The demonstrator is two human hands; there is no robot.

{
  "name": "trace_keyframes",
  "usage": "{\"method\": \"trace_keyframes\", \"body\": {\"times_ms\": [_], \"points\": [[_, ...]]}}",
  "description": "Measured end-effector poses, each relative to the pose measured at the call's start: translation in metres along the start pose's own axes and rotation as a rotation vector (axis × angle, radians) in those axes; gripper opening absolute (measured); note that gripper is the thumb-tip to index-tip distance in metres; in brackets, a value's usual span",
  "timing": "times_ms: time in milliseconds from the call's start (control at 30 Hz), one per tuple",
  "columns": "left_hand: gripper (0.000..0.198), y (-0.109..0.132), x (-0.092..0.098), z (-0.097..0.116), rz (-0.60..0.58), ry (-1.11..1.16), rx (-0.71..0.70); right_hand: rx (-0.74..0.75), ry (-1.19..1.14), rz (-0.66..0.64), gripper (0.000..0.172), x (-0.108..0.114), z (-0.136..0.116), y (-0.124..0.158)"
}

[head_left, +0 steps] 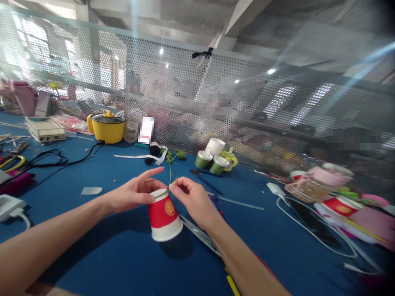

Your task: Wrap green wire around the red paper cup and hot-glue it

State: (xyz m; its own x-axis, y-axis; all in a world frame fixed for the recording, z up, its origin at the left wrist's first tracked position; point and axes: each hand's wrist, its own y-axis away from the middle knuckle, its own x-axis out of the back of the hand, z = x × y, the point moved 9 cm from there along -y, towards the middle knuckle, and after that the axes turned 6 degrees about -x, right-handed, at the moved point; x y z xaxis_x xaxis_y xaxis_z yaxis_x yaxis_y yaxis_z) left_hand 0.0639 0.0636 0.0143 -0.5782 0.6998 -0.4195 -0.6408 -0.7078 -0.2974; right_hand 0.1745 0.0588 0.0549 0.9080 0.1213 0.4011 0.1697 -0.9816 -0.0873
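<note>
A red and white paper cup (164,217) with a gold emblem is upside down, slightly tilted, above the blue table. My left hand (135,191) grips it near its narrow upper end, thumb in front, index finger stretched out, other fingertips partly hidden behind. Beside the cup's upper rim, my right hand (194,200) pinches a strand of green yarn (170,170) between thumb and fingers. That strand runs back to small green yarn bundles (179,154). Scissors (200,235) lie under my right wrist, their blades pointing toward the cup.
Behind the hands are a white ribbon (132,156), green-wrapped cups (203,159) and blue-handled pliers (205,174). A yellow pot (108,130) stands back left, its black cord (83,158) crossing the table. A phone (311,222) with a white cable lies right. A perforated screen (173,82) borders the table's back.
</note>
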Motion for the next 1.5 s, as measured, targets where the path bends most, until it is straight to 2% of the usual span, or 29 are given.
{"method": "trace_keyframes", "body": {"times_ms": [167,333,600,1033,1167,1333,1500], "points": [[0.067,0.001,-0.001,0.002,0.0,0.01,-0.006,0.023,-0.068,0.01,0.023,-0.002,0.001,0.001],[0.067,0.001,-0.004,0.001,0.0,0.088,0.003,0.014,-0.226,-0.059,0.026,-0.009,0.001,0.003],[0.064,0.003,-0.006,0.0,-0.013,0.173,0.033,0.006,-0.24,-0.111,0.031,-0.014,-0.001,0.007],[0.06,0.002,-0.001,-0.008,-0.012,0.172,0.065,0.154,-0.094,-0.076,0.022,-0.017,-0.007,0.01],[0.061,0.002,0.006,-0.016,0.06,0.106,0.102,0.199,-0.019,-0.007,0.018,-0.011,-0.005,0.008],[0.071,0.006,0.007,-0.024,0.138,0.001,0.201,0.229,0.122,0.066,0.018,-0.006,-0.009,0.008],[0.057,0.002,0.012,-0.016,0.139,-0.158,0.115,0.291,0.232,0.083,0.016,-0.007,-0.015,0.011]]}}
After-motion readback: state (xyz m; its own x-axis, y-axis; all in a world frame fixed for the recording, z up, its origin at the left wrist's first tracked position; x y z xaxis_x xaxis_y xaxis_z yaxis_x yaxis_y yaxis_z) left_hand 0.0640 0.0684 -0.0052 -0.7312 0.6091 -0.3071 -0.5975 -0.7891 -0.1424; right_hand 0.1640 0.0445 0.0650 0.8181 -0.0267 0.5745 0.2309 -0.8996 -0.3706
